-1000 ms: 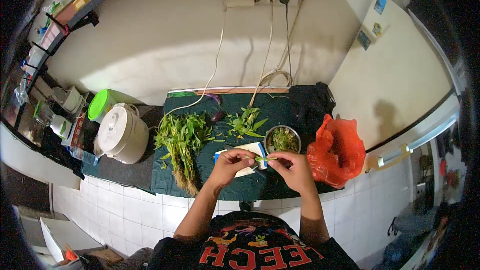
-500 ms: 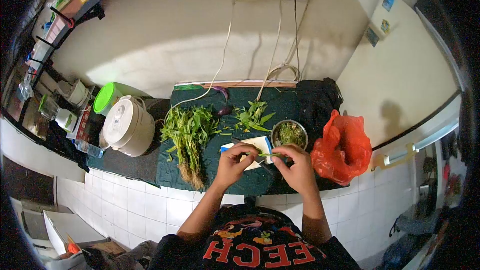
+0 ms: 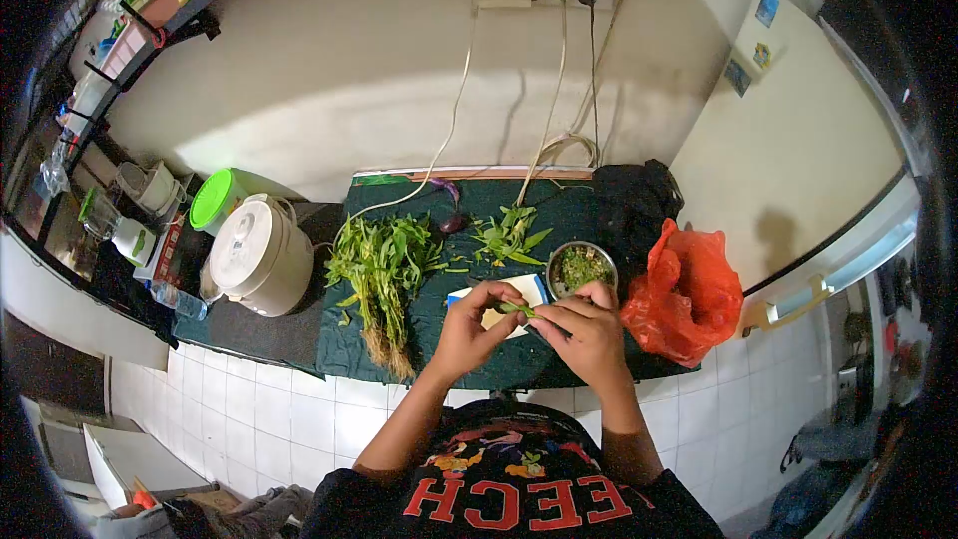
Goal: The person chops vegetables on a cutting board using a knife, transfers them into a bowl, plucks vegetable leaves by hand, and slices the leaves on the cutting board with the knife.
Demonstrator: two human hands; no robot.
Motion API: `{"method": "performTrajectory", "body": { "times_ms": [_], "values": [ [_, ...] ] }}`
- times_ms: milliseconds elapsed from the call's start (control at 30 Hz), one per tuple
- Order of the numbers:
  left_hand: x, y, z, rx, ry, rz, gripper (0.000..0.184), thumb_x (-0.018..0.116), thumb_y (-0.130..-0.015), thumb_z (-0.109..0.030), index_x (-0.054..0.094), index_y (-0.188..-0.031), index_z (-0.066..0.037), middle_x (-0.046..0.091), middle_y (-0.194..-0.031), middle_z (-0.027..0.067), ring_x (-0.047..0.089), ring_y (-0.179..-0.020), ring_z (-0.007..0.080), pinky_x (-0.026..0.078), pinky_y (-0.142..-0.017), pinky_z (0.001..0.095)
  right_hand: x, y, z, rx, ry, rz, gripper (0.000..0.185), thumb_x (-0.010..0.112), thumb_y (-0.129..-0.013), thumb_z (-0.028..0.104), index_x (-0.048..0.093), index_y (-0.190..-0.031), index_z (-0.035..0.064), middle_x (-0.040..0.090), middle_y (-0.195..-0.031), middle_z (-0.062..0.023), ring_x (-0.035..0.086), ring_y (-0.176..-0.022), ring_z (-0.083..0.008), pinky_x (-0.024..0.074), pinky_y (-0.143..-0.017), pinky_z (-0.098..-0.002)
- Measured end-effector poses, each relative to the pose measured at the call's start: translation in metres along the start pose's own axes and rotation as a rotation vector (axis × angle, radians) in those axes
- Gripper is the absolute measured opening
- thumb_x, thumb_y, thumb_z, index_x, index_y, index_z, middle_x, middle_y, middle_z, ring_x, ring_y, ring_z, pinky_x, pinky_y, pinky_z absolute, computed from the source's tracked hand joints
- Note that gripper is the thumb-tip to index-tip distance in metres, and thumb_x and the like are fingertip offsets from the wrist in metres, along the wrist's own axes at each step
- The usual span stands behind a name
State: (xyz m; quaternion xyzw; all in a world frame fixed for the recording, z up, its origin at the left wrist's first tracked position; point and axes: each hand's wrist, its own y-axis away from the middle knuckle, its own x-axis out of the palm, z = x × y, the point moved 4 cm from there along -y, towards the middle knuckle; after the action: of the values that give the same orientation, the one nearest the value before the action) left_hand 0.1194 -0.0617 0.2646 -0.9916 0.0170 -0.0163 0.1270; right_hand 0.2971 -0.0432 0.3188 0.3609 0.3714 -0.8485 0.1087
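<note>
My left hand and my right hand are close together over the near edge of the table. Between their fingertips they pinch a small green stem with leaf, both hands closed on it. Beneath them lies a white cutting board with blue edges, partly covered by my hands. A metal bowl of chopped greens stands just beyond my right hand. To the left is a large bunch of leafy greens, its roots toward me. A smaller pile of leaves lies behind the board.
A red plastic bag stands at the table's right end. Purple eggplant lies at the back. On the left are a white rice cooker, a green-lidded tub and a plastic bottle. A white cord hangs down from the wall socket.
My hands have drawn closer together around the green stem, the right one moving slightly left. The view has shifted a little; objects on the table stay in place.
</note>
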Motion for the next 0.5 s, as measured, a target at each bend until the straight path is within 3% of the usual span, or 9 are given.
{"method": "performTrajectory", "body": {
  "times_ms": [267, 400, 500],
  "values": [
    [-0.018, -0.002, -0.028, 0.088, -0.138, 0.045, 0.031, 0.069, -0.087, -0.001, 0.061, -0.117, 0.0, 0.067, -0.107, 0.0088, 0.063, -0.101, 0.0159, 0.05, -0.09, 0.0301, 0.005, -0.014, 0.0, -0.011, -0.107, -0.058, 0.017, 0.082, -0.071, 0.013, 0.074, -0.086, 0.0102, 0.07, -0.082, -0.0018, 0.057, -0.084, -0.0238, 0.0464, -0.076, -0.0354],
    [-0.03, 0.004, -0.016, -0.124, 0.039, -0.046, 0.025, 0.063, -0.092, 0.0, 0.06, -0.117, 0.001, 0.066, -0.112, 0.0089, 0.063, -0.101, 0.0157, 0.05, -0.089, 0.0291, 0.013, -0.016, 0.001, 0.019, -0.225, -0.043, 0.017, 0.082, -0.07, 0.01, 0.073, -0.084, 0.0095, 0.07, -0.08, -0.0031, 0.058, -0.082, -0.0237, 0.0465, -0.076, -0.036],
    [-0.035, 0.006, -0.007, -0.131, 0.115, -0.084, 0.023, 0.061, -0.094, 0.0, 0.061, -0.117, 0.001, 0.065, -0.116, 0.0085, 0.062, -0.105, 0.0161, 0.049, -0.091, 0.0297, 0.014, -0.016, -0.001, 0.055, -0.298, -0.062, 0.018, 0.082, -0.069, 0.008, 0.073, -0.084, 0.0084, 0.07, -0.079, -0.0042, 0.059, -0.079, -0.0235, 0.046, -0.075, -0.0355]
  ]
}}
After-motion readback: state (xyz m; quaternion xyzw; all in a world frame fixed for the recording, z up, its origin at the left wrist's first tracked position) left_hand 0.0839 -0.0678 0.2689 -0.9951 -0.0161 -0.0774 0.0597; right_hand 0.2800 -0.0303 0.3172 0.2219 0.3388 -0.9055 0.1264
